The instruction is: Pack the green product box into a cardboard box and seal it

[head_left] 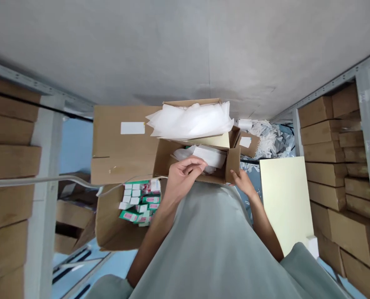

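the left hand (182, 176) has its fingers pinched on a white plastic bag (208, 156). the bag lies inside a small open brown box (168, 164) that rests in front of the person, over a grey cloth (216, 241). the right hand (242, 181) holds the near right corner of that box, fingers curled on its wall. just behind it another open box (216, 140) is heaped with more white bags (191, 120). to the left stands a big closed carton (116, 143) with a white label. lower left, an open carton (110, 224) holds little green, red and white packs (141, 201). shelves (337, 162) with brown boxes stand on both sides.
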Available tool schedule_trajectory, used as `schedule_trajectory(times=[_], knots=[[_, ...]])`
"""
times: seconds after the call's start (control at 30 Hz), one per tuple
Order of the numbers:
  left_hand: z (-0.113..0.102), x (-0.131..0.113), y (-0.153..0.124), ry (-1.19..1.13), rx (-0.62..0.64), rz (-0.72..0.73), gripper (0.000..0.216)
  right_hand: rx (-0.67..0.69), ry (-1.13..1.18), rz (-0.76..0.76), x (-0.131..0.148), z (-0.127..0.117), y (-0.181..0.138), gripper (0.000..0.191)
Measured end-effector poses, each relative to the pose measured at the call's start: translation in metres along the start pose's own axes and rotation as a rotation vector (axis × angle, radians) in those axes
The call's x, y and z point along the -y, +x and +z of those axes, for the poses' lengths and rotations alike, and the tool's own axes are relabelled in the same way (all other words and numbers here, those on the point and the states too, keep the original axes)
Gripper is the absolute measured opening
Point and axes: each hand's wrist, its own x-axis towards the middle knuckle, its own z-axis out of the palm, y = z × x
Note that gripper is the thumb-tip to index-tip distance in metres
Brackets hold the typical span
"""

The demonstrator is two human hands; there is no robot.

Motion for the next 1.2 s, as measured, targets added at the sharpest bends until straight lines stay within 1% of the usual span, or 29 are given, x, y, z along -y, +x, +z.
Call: schedule_trajectory(times=[0.1, 0.13, 0.27, 0.33, 0.43, 0.57, 0.67, 0.77, 0.87, 0.97, 1.03, 1.13, 1.2], knots=[[-0.004, 0.006, -0.005, -0.017, 0.118, 0.056, 0.013, 0.026, 0.288, 0.189, -0.008, -0.004, -0.032, 0.050], [-0.005, 0.008, -0.007, -0.021, 0.154, 0.067, 0.012, 0.010, 0.347, 0.226, -0.012, -0.004, -0.045, 0.051], [-0.003, 0.016, -0.015, -0.039, 0.332, 0.081, 0.008, -0.134, 0.501, 0.342, -0.033, 0.000, -0.109, 0.052], [0.006, 0.019, -0.019, -0.046, 0.448, 0.075, 0.008, -0.234, 0.564, 0.401, -0.043, 0.005, -0.147, 0.051], [0.029, 0.025, -0.030, -0.040, 0.621, 0.062, 0.010, -0.388, 0.640, 0.462, -0.054, 0.015, -0.206, 0.047], [0.071, 0.029, -0.054, -0.031, 0.824, 0.069, 0.011, -0.555, 0.733, 0.496, -0.066, 0.023, -0.276, 0.047], [0.103, 0.028, -0.077, -0.015, 0.941, 0.076, 0.011, -0.678, 0.792, 0.532, -0.081, 0.022, -0.322, 0.049], [0.137, 0.025, -0.099, 0.023, 1.030, 0.081, 0.010, -0.811, 0.842, 0.550, -0.104, 0.017, -0.362, 0.053], [0.178, 0.026, -0.122, 0.071, 1.093, 0.081, 0.010, -0.909, 0.891, 0.545, -0.133, 0.008, -0.394, 0.059], [0.227, 0.030, -0.145, 0.130, 1.151, 0.076, 0.014, -0.951, 0.929, 0.514, -0.165, -0.008, -0.417, 0.060], [0.263, 0.034, -0.162, 0.183, 1.182, 0.076, 0.016, -0.971, 0.951, 0.482, -0.189, -0.023, -0.426, 0.059], [0.316, 0.042, -0.185, 0.250, 1.199, 0.066, 0.019, -0.996, 0.985, 0.458, -0.230, -0.050, -0.430, 0.059], [0.347, 0.049, -0.198, 0.275, 1.198, 0.041, 0.021, -0.992, 1.011, 0.444, -0.258, -0.068, -0.427, 0.061]])
